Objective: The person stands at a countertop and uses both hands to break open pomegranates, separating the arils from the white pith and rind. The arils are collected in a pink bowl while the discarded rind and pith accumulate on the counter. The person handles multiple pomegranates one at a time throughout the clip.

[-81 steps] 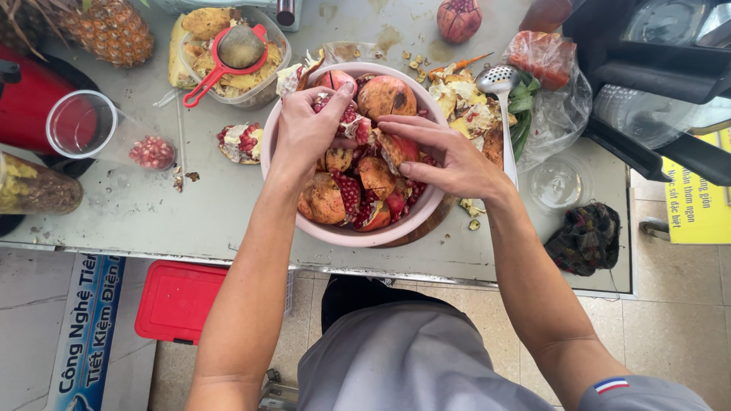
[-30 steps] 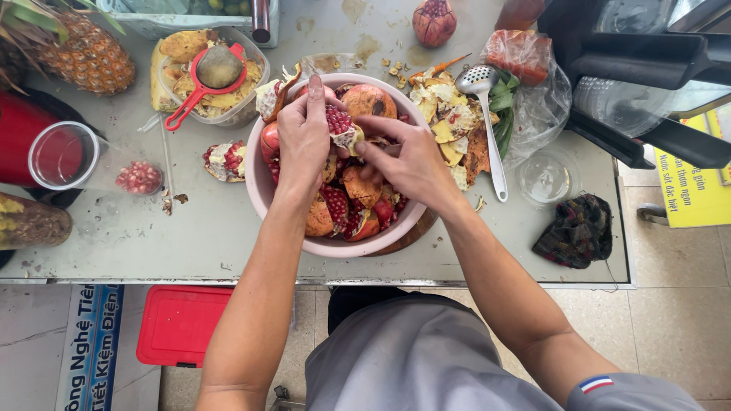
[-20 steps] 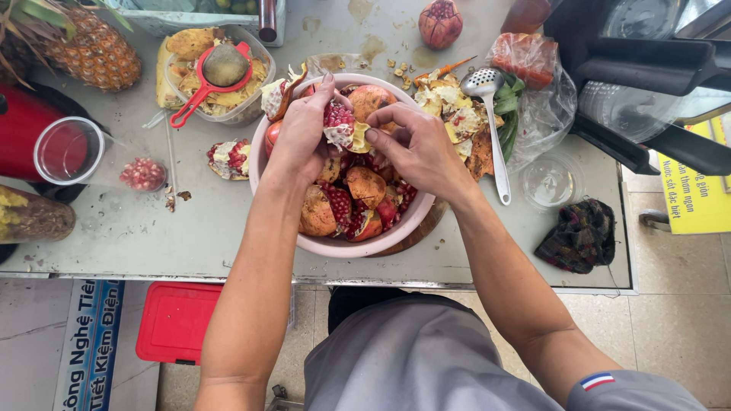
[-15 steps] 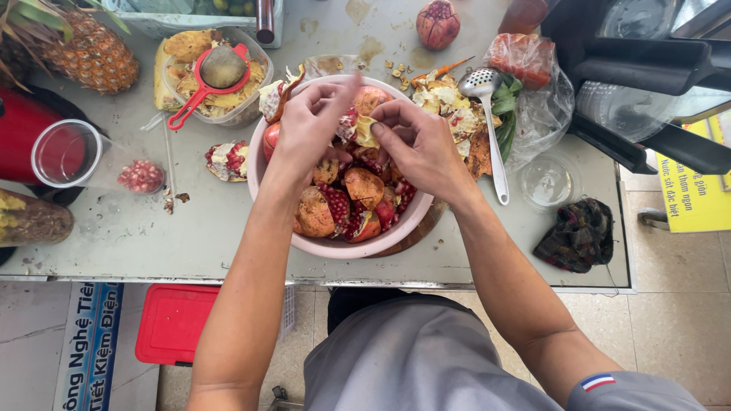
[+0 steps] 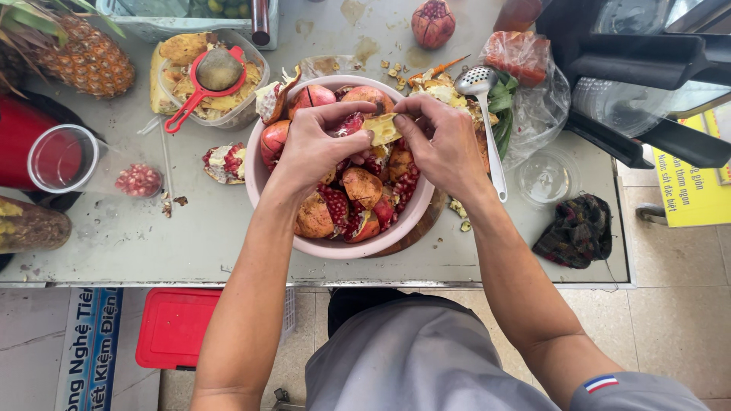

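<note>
Both hands, left (image 5: 316,148) and right (image 5: 442,141), pinch one pomegranate piece (image 5: 377,128) over the pink bowl (image 5: 335,247) on the bench (image 5: 190,228). Step: breaking it open; next calls for prying apart.

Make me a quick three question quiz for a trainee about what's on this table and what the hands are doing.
1. True or false: both hands grip one pomegranate piece over the pink bowl.
2. Which thing lies right of the bowl? A) slotted spoon B) pineapple C) red cup
3. Fill in: the red-handled strainer rests on a clear container of fruit ____.

Key
1. True: the left hand and right hand both pinch it.
2. A: the slotted spoon; the pineapple and red cup lie left.
3. Peels: the red-handled strainer sits on the clear container.
</note>
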